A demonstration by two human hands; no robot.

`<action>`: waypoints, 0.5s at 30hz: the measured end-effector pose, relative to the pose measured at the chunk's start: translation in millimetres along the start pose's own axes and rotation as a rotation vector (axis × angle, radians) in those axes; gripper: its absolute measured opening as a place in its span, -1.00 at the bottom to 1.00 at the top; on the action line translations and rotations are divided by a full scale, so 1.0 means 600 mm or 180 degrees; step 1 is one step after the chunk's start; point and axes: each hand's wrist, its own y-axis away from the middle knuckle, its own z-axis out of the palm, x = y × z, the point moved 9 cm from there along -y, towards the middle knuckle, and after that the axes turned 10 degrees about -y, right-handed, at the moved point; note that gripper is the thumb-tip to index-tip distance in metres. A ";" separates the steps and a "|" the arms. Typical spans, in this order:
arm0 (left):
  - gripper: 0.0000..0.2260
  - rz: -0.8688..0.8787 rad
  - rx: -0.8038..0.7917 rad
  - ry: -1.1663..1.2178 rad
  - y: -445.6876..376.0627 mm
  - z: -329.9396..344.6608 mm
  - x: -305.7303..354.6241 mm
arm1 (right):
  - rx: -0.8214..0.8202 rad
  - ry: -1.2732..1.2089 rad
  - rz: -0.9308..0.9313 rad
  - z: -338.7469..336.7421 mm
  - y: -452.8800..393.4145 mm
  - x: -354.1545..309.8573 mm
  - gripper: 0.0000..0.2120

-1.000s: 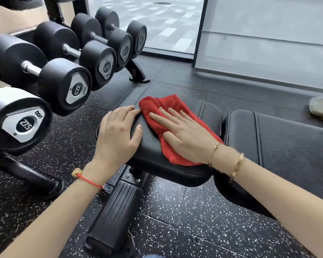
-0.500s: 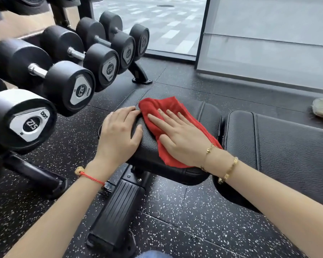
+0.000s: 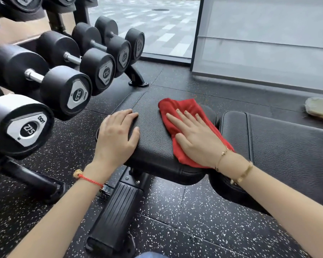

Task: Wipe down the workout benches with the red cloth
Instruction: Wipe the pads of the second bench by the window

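The red cloth (image 3: 183, 110) lies spread on the right half of the black padded bench seat (image 3: 153, 127). My right hand (image 3: 194, 136) presses flat on the cloth with straight fingers. My left hand (image 3: 117, 135) rests on the seat's left edge, fingers laid over the rim and thumb on the pad. To the right of the seat, across a narrow gap, is the bench's longer back pad (image 3: 287, 146). The bench's black foot and frame (image 3: 116, 216) show below the seat.
A rack of black dumbbells (image 3: 63, 90) stands close on the left, its foot (image 3: 138, 81) on the speckled rubber floor (image 3: 194, 220). A glass wall (image 3: 259, 43) runs behind the bench. A pale object (image 3: 319, 108) lies on the floor at the far right.
My right hand has slid the red cloth to the right across the seat, away from my left hand, baring the middle of the pad. My left hand stays on the seat's edge.
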 end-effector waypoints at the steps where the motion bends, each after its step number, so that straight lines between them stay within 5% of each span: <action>1: -0.56 0.0008 0.0004 -0.0006 0.000 0.000 0.000 | -0.0043 -0.0036 -0.0118 0.001 0.020 -0.007 -0.45; 10: -0.63 -0.0013 0.0179 0.0177 0.022 -0.012 0.027 | -0.0233 -0.0028 0.0362 0.000 -0.100 0.025 -0.49; 15: -0.61 -0.0105 0.0238 0.0119 0.028 -0.013 0.032 | -0.0326 0.0018 0.0094 0.026 -0.109 -0.027 -0.47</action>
